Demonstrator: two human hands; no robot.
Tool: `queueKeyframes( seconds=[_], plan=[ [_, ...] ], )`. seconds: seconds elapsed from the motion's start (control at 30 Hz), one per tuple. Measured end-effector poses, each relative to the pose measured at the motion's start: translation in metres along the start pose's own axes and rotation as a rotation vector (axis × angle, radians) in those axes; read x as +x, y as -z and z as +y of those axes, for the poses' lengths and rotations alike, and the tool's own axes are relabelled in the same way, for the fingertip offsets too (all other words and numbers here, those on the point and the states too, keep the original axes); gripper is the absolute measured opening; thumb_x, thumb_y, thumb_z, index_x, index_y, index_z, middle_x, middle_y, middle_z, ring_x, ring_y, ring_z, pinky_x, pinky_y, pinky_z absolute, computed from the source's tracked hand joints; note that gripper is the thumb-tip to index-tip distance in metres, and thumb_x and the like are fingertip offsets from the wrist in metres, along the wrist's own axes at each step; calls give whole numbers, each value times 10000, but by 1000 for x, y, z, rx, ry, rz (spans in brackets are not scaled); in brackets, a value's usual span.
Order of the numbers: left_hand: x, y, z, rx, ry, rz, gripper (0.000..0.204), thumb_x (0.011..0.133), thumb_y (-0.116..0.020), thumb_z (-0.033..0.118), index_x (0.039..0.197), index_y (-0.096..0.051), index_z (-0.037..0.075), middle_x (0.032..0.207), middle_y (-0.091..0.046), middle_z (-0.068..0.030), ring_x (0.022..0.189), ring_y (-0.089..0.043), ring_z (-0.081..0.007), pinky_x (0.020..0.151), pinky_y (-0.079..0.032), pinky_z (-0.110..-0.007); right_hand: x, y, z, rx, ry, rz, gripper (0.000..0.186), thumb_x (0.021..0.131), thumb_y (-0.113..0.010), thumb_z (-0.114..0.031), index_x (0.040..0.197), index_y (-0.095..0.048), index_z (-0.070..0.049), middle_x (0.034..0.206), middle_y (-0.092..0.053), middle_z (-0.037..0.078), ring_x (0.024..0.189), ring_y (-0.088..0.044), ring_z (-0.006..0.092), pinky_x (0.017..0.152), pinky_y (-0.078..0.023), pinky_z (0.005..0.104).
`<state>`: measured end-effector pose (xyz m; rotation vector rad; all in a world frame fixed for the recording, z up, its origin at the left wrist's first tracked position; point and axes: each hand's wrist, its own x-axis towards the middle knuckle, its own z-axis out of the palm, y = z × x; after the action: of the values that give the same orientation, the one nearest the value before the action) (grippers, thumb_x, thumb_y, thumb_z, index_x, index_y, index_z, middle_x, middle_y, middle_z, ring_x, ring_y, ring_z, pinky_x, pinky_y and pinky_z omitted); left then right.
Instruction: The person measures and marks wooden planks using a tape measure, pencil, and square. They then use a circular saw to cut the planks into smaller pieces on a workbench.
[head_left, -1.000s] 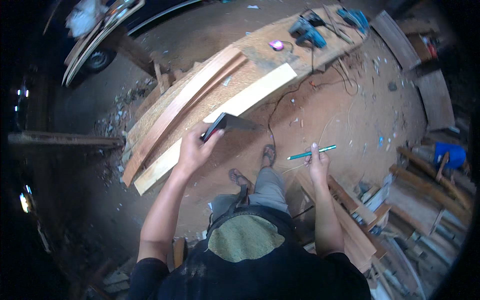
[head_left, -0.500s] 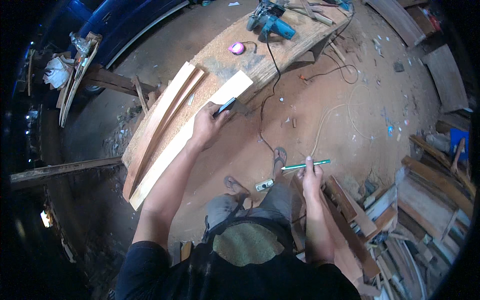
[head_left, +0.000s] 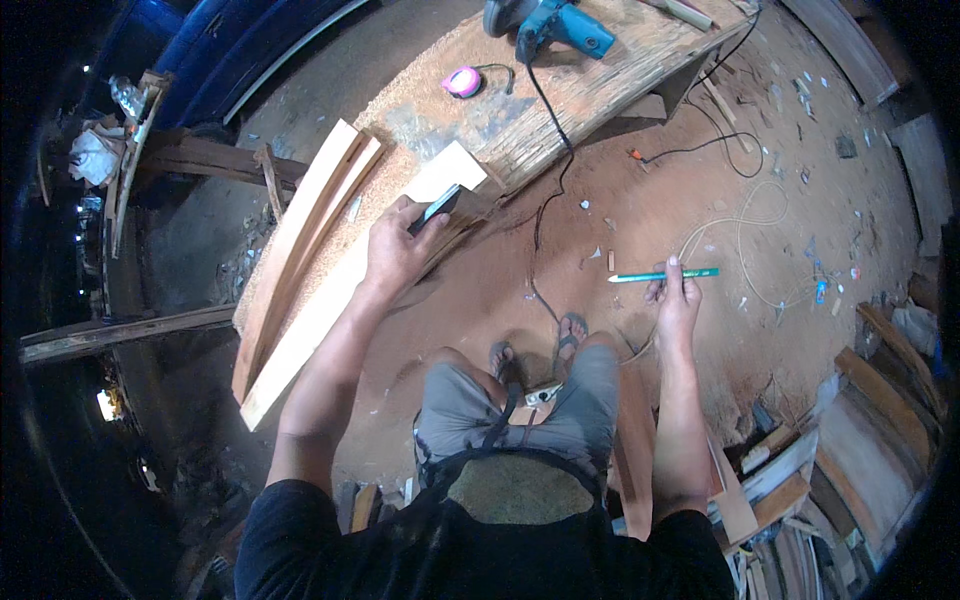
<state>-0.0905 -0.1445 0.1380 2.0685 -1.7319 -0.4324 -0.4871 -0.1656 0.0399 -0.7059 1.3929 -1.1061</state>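
Underneath everything, a dusty brown floor (head_left: 640,220). Standing on it, a long workbench (head_left: 610,85). Along its near edge, toward the left end, a pale board (head_left: 325,310); just beside, on the far-edge side, two reddish boards (head_left: 290,250). Closer to the right end, a blue power tool (head_left: 565,28). Above the near edge, by the pale board's right end, the left hand (head_left: 395,245), fingers and thumb wrapped firmly; impossible to tell whether touching the wood. Off the bench, out past the near edge and above the floor, the right hand (head_left: 678,300), thumb and fingers pinched together. In the left grip, a dark flat tool (head_left: 437,210), perhaps a square, largely covered by fingers. On the bench, between boards and power tool, a pink tape measure (head_left: 462,82). In the right pinch, a green pencil (head_left: 640,277), pale tip aimed toward the bench, well apart from the board. By judgement, a marking-out step, with no line being drawn. Called for, to mark anything: dark tool seated flat on the pale board, pencil tip brought in beside it.
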Motion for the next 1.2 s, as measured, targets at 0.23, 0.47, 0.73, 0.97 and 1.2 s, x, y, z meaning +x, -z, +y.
queueKeyframes(
  seconds=[0.23, 0.47, 0.73, 0.97, 1.2],
  plan=[
    [0, -24, -20, 6, -109, 95, 249, 900, -782, 207, 995, -759, -22, 837, -680, -135, 798, -659, -248, 734, -496, -367, 81, -56, 72, 147, 142, -132, 389, 1059, -601, -396, 912, -656, -40, 663, -575, 10, 576, -543, 99, 548, -416, 272],
    [2, -50, -44, 9, -83, 238, 241, 907, -803, 215, 955, -729, -9, 803, -653, 6, 762, -564, -70, 693, -460, -262, 125, -97, 136, 286, 337, -286, 402, 1046, -606, -441, 920, -654, -62, 665, -589, 5, 569, -573, 92, 474, -414, 236],
    [1, -64, -45, 23, -219, 396, 390, 863, -796, 329, 988, -753, -38, 783, -726, -116, 720, -661, -142, 692, -522, -322, 134, -106, 187, 367, 348, -292, 389, 1032, -626, -452, 902, -673, -88, 643, -601, -10, 538, -568, 78, 459, -379, 221],
    [3, -65, -48, 10, -213, 356, 246, 898, -807, 221, 968, -739, -4, 810, -692, 2, 726, -587, -54, 683, -481, -246, 132, -110, 190, 439, 347, -298, 384, 1036, -627, -432, 903, -682, -76, 652, -600, 0, 556, -564, 84, 505, -413, 243],
    [1, -71, -45, -42, -174, 368, 345, 886, -812, 306, 980, -748, -19, 827, -720, -43, 774, -637, -82, 755, -535, -278, 118, -129, 181, 459, 314, -382, 398, 1041, -620, -421, 917, -688, -50, 681, -601, 7, 596, -569, 91, 543, -448, 254]
  ],
)
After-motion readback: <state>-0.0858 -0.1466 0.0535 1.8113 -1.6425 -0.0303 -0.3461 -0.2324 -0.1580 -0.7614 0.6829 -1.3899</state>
